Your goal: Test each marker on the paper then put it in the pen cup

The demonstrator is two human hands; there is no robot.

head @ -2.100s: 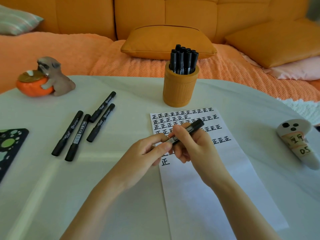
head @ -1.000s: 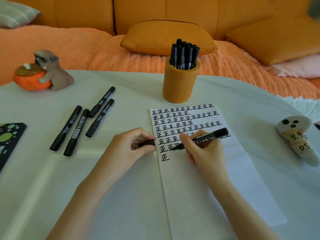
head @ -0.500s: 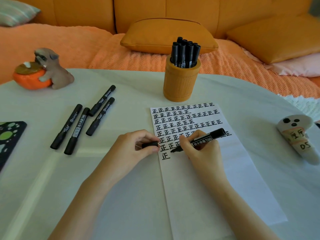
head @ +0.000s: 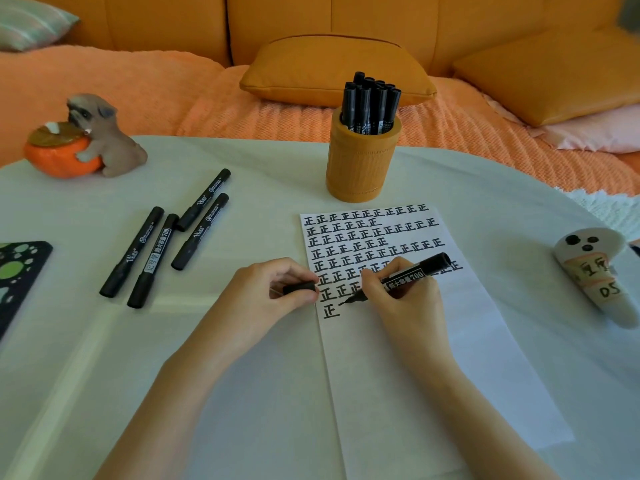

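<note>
Head view: right hand (head: 401,299) grips a marker (head: 403,277), tip on the paper (head: 433,375). Left hand (head: 266,299) pinches its cap (head: 299,288) at the paper's left edge. Bare tabletop (head: 242,410) lies nearer.

The tabletop (head: 277,174) is pale grey-white. On it the paper (head: 450,358) is white, filled toward twelve o'clock with rows of black marks. The pen cup (head: 360,168) is ochre-orange with fine vertical ribbing, and its markers (head: 370,105) are black. Four loose markers (head: 166,237) at ten o'clock are black with white lettering. The dog figurine (head: 104,133) is grey-brown, hugging an orange bowl (head: 59,157). The sofa (head: 173,26) is mustard-orange.
</note>
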